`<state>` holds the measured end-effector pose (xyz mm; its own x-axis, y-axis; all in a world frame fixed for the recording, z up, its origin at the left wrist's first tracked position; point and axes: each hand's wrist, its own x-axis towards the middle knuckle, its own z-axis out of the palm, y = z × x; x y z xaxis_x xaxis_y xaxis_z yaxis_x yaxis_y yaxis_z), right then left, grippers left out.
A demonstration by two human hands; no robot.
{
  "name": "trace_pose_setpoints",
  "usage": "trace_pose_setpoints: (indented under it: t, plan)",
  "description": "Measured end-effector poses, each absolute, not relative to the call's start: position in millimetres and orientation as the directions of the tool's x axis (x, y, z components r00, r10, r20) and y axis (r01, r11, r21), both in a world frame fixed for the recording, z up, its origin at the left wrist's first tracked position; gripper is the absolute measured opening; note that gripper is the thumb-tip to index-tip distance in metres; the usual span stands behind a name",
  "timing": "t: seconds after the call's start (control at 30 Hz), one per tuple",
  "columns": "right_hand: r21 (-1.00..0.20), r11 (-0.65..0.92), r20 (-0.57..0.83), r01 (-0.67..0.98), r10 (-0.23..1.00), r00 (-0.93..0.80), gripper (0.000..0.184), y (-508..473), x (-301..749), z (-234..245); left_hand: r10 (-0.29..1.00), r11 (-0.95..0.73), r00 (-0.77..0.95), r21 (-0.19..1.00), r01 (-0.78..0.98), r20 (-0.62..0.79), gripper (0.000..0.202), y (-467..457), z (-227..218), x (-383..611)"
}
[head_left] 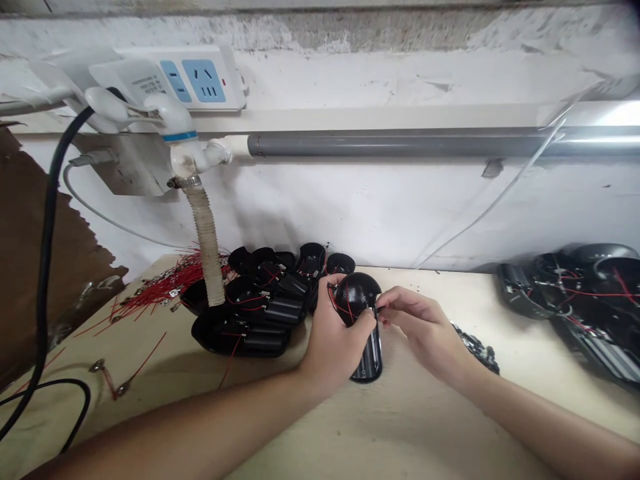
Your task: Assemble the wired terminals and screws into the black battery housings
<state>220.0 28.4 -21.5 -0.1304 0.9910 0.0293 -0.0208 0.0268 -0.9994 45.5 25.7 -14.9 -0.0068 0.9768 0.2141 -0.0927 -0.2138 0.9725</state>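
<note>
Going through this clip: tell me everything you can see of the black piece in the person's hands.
The black piece looks like glossy plastic: a rounded dome above a narrower cylindrical body. Thin red wires run across the dome. It stands nearly upright, gripped by the left hand, while the right hand's fingertips touch it near the top. Whether its lower end touches the table cannot be told.

Black housing (pixel 356 293) partly hidden by hands (pixel 331 343)

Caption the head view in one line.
Left hand grips a black housing with red wires; right hand pinches its edge, near more housings.
</note>
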Motion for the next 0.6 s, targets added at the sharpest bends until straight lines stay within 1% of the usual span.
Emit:
trace_pose_setpoints:
  t: [0.23,0.33,0.6]
  plan:
    - [-0.999,0.053,0.053,-0.004,0.995,-0.085,0.02,27,213,-23,0.979,-0.203,0.016,0.974,-0.099,0.205,0.043,27,-15,46]
    - [-0.999,0.048,0.047,0.011,0.996,-0.073,0.019,27,211,-23,0.979,-0.2,0.028,0.974,-0.11,0.204,0.044,27,-16,46]
    - [-0.998,0.008,0.01,-0.062,0.999,-0.035,0.021,26,208,-26,0.979,-0.195,0.041,0.975,-0.103,0.2,0.042,28,-20,45]
